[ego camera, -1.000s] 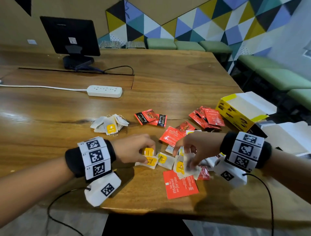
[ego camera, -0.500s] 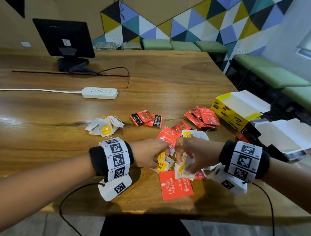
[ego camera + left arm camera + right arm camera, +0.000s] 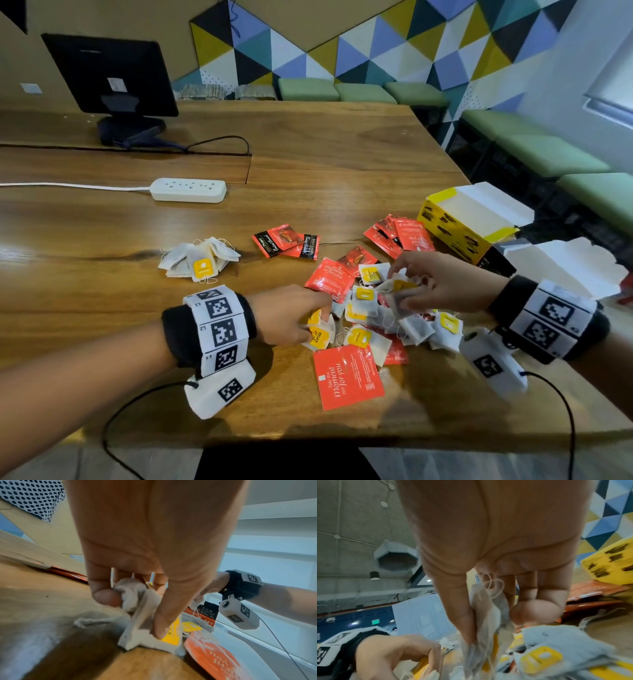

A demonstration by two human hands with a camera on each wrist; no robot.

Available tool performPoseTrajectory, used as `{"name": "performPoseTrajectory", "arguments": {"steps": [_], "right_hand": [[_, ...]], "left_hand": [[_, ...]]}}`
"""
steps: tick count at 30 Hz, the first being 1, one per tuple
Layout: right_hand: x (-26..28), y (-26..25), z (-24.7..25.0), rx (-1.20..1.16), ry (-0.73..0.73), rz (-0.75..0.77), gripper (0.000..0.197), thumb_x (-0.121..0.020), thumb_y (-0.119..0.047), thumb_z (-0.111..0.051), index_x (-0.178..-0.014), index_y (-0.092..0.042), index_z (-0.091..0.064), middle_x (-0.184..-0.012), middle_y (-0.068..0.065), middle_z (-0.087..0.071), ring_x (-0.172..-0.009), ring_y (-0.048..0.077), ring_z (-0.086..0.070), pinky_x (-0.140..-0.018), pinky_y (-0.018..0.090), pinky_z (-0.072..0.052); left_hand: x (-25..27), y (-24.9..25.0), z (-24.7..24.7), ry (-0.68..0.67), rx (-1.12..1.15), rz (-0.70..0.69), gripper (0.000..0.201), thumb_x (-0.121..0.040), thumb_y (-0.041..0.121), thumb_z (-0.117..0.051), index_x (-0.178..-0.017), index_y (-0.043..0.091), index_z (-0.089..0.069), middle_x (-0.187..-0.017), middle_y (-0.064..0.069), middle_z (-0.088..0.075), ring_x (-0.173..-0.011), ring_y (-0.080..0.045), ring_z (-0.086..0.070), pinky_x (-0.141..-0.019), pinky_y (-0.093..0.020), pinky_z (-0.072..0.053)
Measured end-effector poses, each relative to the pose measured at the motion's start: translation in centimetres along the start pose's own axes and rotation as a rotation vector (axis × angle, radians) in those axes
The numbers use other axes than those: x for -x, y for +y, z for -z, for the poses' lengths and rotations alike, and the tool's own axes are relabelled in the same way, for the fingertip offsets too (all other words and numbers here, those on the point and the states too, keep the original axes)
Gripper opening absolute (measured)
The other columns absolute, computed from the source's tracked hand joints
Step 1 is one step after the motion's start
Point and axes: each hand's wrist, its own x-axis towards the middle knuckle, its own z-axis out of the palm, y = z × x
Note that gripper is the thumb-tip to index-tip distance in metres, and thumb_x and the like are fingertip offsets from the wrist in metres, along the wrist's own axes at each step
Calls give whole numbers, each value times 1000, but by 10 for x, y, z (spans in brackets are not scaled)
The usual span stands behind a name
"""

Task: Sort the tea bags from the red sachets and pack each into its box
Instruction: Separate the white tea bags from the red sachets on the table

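White tea bags with yellow tags lie mixed with red sachets in a pile (image 3: 373, 315) near the table's front edge. My left hand (image 3: 317, 320) pinches a few tea bags (image 3: 318, 337) at the pile's left side; in the left wrist view the thumb and fingers (image 3: 106, 597) squeeze the folded bags (image 3: 137, 615). My right hand (image 3: 402, 289) holds a small bunch of tea bags (image 3: 399, 286) just above the pile, pinched between thumb and fingers (image 3: 467, 622). An open yellow box (image 3: 459, 226) stands at the right.
A separate heap of tea bags (image 3: 200, 262) lies left of centre. Red sachets lie in groups (image 3: 287, 240) (image 3: 400, 234), one large one (image 3: 347, 377) by the front edge. A second box with a white flap (image 3: 561, 263) sits far right. A power strip (image 3: 188, 189) and monitor (image 3: 109, 75) are behind.
The two hands, close together over the pile before, have drawn apart. The right hand has moved right and farther back with its tea bags; the left keeps its bags at the pile's left.
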Motion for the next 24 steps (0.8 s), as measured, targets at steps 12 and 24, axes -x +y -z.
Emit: {"name": "performPoseTrajectory", "arguments": {"steps": [12,24], "right_hand": [[1,7,-20,247,-119,-118,81,-70,-38,-77,-139,-20,-39,-134,-2,-48,-120,15,-45,-95,23,-36],[-2,2,-19,291,-78,10,40,-69,-32,-77,-101,-24,-53,-101,-7,-46,-93,12,-47,-78,26,-43]], "left_hand": [[-17,4,1,13,-131,27,51,-88,28,-58,-135,19,-39,-135,-3,-49,-123,-21,-46,-100,-39,-41],[-18,4,1,84,-334,-33,49,-91,34,-51,-138,28,-37,-123,-1,-46,-115,-18,-43,-91,-36,-44]]}}
